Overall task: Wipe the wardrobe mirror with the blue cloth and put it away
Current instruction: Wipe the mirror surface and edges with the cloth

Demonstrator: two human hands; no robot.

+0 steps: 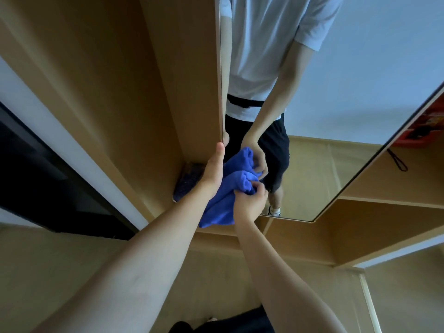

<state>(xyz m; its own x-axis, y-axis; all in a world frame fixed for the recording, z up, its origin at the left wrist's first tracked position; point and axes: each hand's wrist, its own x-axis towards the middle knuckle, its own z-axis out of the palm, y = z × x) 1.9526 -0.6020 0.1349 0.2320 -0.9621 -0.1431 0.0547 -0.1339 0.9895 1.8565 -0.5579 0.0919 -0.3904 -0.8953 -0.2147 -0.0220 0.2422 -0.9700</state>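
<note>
The wardrobe mirror is a tall door panel in front of me, reflecting my torso, my arm and the cloth. My left hand grips the mirror door's left edge, thumb up along the edge. The blue cloth is bunched up and hangs against the lower left part of the glass. My right hand is closed on the cloth's upper part, pressing it near the glass. The cloth's reflection shows just above it.
The wooden wardrobe side panel stands left of the mirror. A dark folded item lies inside the wardrobe behind my left hand. Open wooden shelves are at the right, with a red object on one. A dark doorway is far left.
</note>
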